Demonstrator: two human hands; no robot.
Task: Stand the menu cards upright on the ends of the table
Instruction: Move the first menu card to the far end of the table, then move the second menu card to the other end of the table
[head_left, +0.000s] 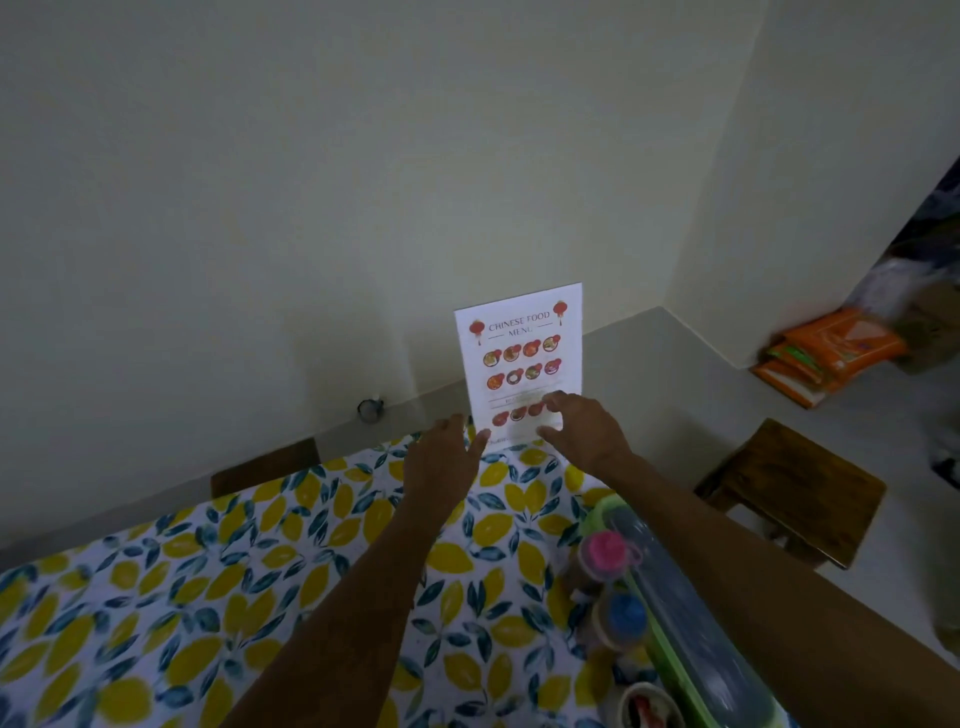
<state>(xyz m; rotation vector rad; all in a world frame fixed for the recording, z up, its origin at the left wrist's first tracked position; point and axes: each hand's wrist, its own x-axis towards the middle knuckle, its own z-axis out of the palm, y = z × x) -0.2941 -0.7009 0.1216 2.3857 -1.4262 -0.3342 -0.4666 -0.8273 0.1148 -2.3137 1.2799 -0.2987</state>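
A white menu card (519, 353) headed "Chinese Food Menu" stands upright at the far end of the table (234, 561), which is covered by a lemon-print cloth. My left hand (441, 462) is at the card's lower left corner, fingers spread, thumb touching or nearly touching the edge. My right hand (582, 431) rests its fingertips on the card's lower right face. Neither hand is closed around the card. The card's bottom edge is partly hidden by my hands.
A green tray (675, 613) with small jars with pink and blue lids and a clear bottle sits at the table's right side. Wooden stools stand at the right (795, 488) and behind the table (265, 465). Orange packets (826, 353) lie on the floor by the wall.
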